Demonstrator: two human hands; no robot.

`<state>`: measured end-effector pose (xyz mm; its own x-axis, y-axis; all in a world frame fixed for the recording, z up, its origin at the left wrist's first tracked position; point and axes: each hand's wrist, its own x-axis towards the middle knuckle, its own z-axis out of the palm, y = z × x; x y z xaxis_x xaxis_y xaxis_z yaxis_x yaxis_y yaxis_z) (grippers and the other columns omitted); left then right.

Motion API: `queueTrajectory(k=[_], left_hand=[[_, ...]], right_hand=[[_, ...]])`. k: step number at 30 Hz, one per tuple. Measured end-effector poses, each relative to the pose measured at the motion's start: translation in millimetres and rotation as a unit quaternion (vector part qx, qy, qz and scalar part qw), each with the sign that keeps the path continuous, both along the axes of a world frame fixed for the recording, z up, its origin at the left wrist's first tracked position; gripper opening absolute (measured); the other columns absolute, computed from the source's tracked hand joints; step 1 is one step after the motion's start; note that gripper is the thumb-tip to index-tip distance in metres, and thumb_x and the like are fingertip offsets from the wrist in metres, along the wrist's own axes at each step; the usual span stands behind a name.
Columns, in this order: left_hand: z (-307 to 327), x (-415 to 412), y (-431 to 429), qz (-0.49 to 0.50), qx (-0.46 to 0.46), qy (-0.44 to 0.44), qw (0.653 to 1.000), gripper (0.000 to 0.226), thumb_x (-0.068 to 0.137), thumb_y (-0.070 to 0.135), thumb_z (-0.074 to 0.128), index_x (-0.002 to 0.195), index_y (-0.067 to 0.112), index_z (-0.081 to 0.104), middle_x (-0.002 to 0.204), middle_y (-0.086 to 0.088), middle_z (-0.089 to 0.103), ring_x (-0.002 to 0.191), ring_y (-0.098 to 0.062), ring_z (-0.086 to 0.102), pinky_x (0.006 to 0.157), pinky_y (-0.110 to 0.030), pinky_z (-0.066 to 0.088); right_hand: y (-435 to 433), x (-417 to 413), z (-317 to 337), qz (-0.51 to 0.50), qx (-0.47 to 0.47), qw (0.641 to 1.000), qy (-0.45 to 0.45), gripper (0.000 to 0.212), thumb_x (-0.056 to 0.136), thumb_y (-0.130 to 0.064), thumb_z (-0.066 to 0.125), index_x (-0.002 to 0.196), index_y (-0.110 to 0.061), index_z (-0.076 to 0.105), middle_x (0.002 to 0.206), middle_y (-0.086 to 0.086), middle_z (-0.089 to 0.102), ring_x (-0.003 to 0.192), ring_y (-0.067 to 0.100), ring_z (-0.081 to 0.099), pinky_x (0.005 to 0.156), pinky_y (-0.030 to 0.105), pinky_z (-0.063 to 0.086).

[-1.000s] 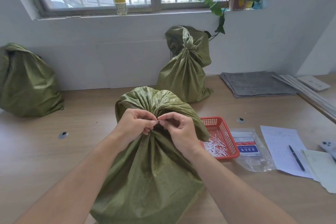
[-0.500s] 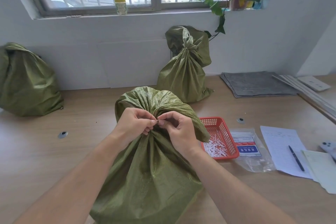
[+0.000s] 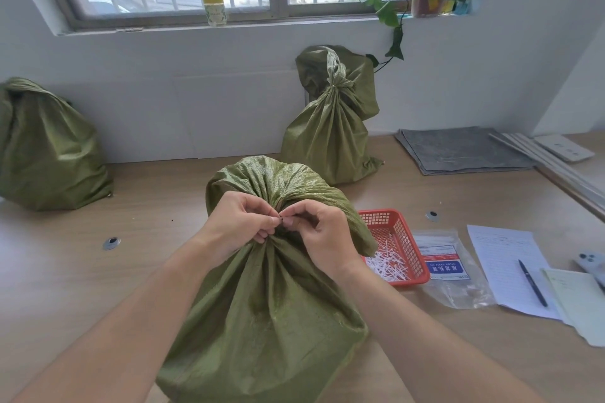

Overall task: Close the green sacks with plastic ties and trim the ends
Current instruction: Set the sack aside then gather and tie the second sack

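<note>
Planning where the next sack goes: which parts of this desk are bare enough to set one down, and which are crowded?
Bare desk lies between the left sack and the near sack, holding only a small grommet, and left of the back sack along the wall. The right side is crowded: red basket, plastic bag, papers, pen.
</note>
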<state>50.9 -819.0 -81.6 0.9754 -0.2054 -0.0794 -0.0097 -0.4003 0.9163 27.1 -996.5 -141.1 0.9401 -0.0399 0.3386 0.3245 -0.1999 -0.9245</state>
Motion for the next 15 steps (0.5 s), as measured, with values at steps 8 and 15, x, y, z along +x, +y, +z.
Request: queueTrajectory(k=[8,15], left_hand=[[-4,0,-2,-0.003,-0.025,-0.007,1.0,0.007,0.087,0.003,0.079,0.082,0.008,0.081,0.074,-0.013,0.075,0.067,-0.018,0.066,0.065,-0.031,0.057],[-14,-2,1,0.043,-0.117,-0.082,0.989,0.002,0.091,0.003,0.074,0.092,0.003,0.076,0.084,-0.008,0.073,0.077,-0.01,0.066,0.073,-0.025,0.058]], right_hand=[[-1,0,1,0.011,0.034,0.999,0.015,0.016,0.091,0.001,0.072,0.093,-0.014,0.075,0.086,0.003,0.077,0.084,0.022,0.075,0.086,0.042,0.062],[10,-2,-8,-0.008,0.124,0.991,0.058,0.022,0.099,0.004,0.061,0.092,-0.017,0.063,0.09,0.001,0.072,0.094,0.025,0.075,0.088,0.045,0.063]])
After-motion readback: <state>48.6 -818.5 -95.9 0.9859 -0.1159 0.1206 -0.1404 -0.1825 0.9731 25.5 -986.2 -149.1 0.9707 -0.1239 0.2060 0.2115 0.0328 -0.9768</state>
